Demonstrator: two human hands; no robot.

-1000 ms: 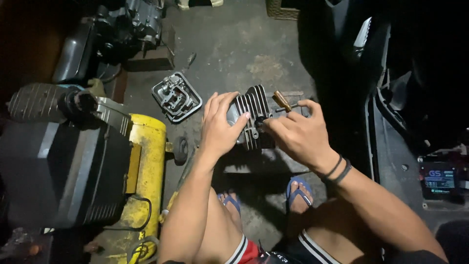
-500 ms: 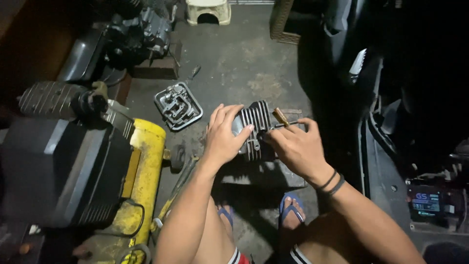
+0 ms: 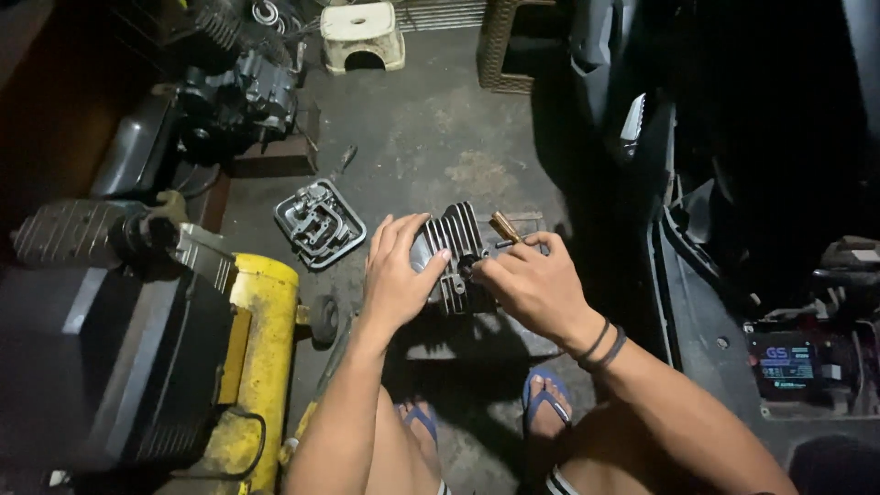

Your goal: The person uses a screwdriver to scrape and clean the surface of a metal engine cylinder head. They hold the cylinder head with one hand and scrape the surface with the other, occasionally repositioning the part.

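A dark finned metal engine cylinder (image 3: 456, 240) sits on a block on the concrete floor in front of me. My left hand (image 3: 396, 275) is clasped over its left side and steadies it. My right hand (image 3: 532, 282) grips a small tool with a brown wooden handle (image 3: 505, 225) against the cylinder's right side; the tool's tip is hidden by my fingers. Dark bands circle my right wrist.
A grey engine cover (image 3: 320, 223) lies on the floor to the left. A yellow air compressor tank (image 3: 259, 367) and black motor housing stand at left. A pale plastic stool (image 3: 359, 35) is at the back. A battery (image 3: 786, 365) sits at right. My sandalled feet (image 3: 547, 403) are below.
The camera view has tilted so the scene sits lower and further in frame. Both hands stay on the cylinder, with the right hand shifted slightly on the tool.
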